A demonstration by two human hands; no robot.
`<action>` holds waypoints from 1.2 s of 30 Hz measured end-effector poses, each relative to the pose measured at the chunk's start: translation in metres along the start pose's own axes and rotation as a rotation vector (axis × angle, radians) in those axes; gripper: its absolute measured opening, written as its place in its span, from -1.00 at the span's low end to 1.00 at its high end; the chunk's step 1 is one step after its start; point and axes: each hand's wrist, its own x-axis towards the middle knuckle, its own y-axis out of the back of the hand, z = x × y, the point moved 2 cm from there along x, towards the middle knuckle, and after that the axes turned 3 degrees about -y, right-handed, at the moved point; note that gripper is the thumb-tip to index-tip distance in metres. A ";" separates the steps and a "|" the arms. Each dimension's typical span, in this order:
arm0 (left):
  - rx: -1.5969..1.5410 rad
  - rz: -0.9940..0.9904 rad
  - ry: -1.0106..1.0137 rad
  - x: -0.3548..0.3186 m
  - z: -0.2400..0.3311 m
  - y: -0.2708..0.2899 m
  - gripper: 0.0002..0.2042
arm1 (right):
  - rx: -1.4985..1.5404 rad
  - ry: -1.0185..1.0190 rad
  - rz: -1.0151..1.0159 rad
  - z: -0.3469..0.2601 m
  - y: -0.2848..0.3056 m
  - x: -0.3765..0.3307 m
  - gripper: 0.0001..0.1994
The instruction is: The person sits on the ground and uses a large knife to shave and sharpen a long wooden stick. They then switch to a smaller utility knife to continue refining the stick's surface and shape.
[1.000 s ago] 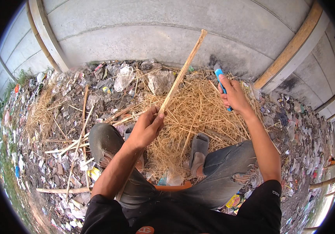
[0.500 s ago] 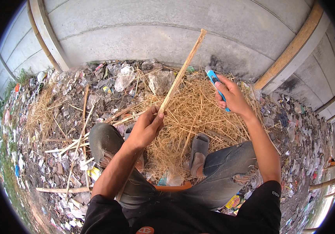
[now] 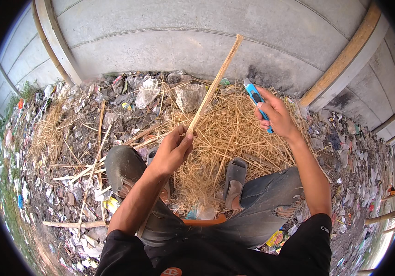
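Observation:
My left hand point(image 3: 175, 148) is closed round the lower part of a pale bamboo strip point(image 3: 216, 83), which slants up and to the right toward the wall. In my right hand point(image 3: 274, 115) is a blue utility knife point(image 3: 256, 97), its tip pointing up and left. The knife stays apart from the strip, to its right. Beneath both hands spreads a heap of straw-coloured shavings point(image 3: 234, 124). My thumb lies along the knife's handle; how far its blade sticks out is hard to make out.
A grey concrete wall point(image 3: 183, 50) closes off the far side, with a bamboo pole point(image 3: 344, 53) leaning at the right. Several split strips point(image 3: 87, 170) lie left of my knee among scattered plastic litter point(image 3: 50, 184). My sandalled foot point(image 3: 235, 179) stands by the shavings.
My right hand and the knife have shifted very slightly, the knife turning a little in the grip. My left hand and the bamboo strip look unmoved.

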 end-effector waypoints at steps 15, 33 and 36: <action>0.126 0.013 -0.102 0.007 -0.016 -0.003 -0.77 | -0.687 0.025 -0.171 -0.012 -0.096 -0.004 -0.46; 0.297 -0.056 -0.042 -0.023 -0.020 -0.011 -0.81 | -0.761 -0.037 0.412 0.028 0.027 0.016 -0.33; 0.258 -0.041 -0.071 -0.017 -0.022 -0.010 -0.81 | -0.708 0.089 0.223 -0.001 -0.023 0.007 -0.33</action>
